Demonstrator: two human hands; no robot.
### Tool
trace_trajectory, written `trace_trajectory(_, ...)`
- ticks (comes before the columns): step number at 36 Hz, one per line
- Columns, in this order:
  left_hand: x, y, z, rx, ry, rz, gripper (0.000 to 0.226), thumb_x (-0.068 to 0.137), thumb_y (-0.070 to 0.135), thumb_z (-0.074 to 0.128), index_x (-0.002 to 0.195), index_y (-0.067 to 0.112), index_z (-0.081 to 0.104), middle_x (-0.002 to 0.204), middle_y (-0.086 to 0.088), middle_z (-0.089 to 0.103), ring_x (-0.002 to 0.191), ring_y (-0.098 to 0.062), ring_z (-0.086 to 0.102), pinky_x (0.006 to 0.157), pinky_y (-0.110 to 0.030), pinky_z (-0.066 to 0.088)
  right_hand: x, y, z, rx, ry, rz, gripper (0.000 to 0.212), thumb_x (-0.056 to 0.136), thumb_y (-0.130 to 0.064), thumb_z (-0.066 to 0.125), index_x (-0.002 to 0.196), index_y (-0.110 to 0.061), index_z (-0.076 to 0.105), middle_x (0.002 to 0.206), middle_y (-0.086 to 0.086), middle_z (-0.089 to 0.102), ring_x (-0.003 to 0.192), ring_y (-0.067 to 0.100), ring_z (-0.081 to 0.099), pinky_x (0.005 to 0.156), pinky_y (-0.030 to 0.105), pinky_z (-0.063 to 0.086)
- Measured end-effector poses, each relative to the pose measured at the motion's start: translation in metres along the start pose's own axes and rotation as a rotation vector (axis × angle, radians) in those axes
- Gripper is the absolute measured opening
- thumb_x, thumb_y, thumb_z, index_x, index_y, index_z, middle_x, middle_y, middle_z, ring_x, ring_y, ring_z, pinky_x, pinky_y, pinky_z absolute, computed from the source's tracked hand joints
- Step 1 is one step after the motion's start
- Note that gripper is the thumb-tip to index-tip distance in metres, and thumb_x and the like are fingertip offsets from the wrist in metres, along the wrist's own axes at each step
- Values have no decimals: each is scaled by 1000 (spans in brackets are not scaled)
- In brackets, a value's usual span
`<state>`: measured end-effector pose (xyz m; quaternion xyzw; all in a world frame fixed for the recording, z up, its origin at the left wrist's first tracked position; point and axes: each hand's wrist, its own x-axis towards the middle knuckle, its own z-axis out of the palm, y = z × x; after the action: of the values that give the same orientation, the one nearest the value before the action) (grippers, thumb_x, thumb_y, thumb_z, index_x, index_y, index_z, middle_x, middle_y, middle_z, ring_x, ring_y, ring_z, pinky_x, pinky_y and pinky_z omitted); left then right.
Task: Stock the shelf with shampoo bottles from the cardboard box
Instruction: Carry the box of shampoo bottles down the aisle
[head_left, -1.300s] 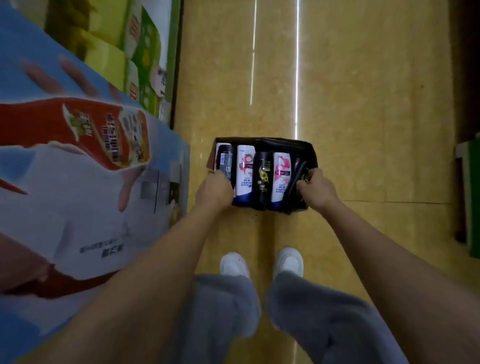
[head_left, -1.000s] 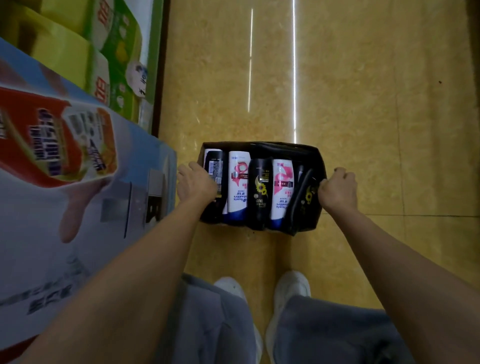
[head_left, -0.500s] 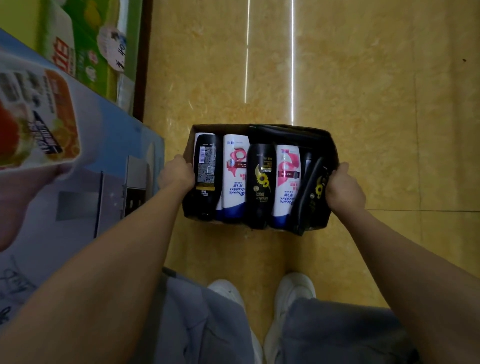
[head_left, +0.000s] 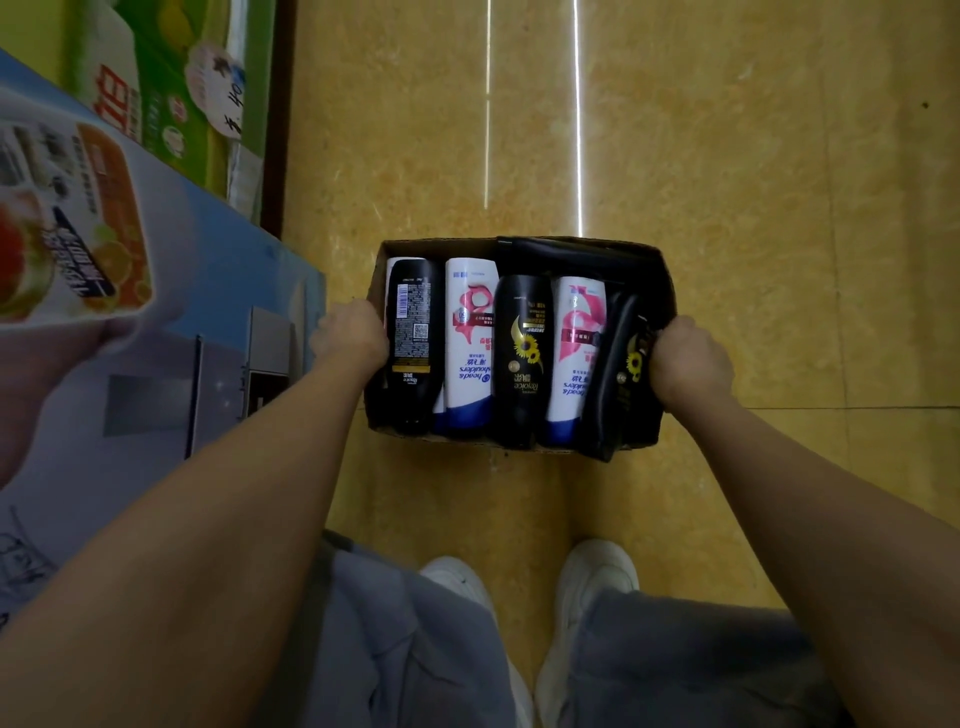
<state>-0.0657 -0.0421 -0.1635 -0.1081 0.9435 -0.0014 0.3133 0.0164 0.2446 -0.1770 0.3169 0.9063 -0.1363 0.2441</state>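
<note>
An open cardboard box (head_left: 655, 270) hangs above the yellow floor in front of me. My left hand (head_left: 350, 335) grips its left wall and my right hand (head_left: 688, 364) grips its right wall. Several shampoo bottles lie side by side inside. From the left there is a black bottle (head_left: 413, 348) with its barcode up, a white and pink bottle (head_left: 469, 343), a black sunflower bottle (head_left: 522, 358) and a second white and pink bottle (head_left: 574, 353). More black bottles (head_left: 621, 364) lean at the right end, partly hidden by my right hand.
A big blue printed display panel (head_left: 171, 322) stands close on my left, nearly touching my left hand. Green and yellow packs (head_left: 150, 88) fill the shelving behind it. My grey trousers and white shoes (head_left: 597, 571) are below the box. Yellow tiled floor (head_left: 753, 182) stretches ahead and right.
The box has come up off the floor and closer to me, still held by both hands. My view has shifted, with the blue panel sliding further left.
</note>
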Motion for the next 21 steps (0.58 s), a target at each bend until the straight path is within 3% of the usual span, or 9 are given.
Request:
trace_trajectory(7,5,-1,-5,-47,-52,-44,31,94,27,54,112,2,55,113,-18,59,106,-35,57,81,-41,46,5,6,10,82,92,82,40,99,-37,37,111,-6,59,105,19,62,98,38,59,70,35,39)
trace_trajectory(13,5,-11,7,-132,-106,-33,28,99,32,41,95,6,51,101,-18,60,91,-32,60,83,-40,52,1,5,18,33,194,40,43,101,-37,33,109,-3,58,103,21,63,96,39,60,69,34,36)
trace_trajectory(16,0,-8,13,10,-34,-8,32,101,33,35,102,7,54,99,-14,55,93,-30,56,74,-36,42,4,8,19,-34,219,-58,42,101,-33,31,104,-1,59,98,22,64,91,38,61,67,34,37)
trace_trajectory(21,-6,-9,8,178,-20,88,31,100,28,38,117,9,55,115,-17,58,107,-33,55,78,-37,40,5,8,18,-29,201,-100,41,101,-30,30,104,-2,59,99,22,63,93,39,60,69,35,37)
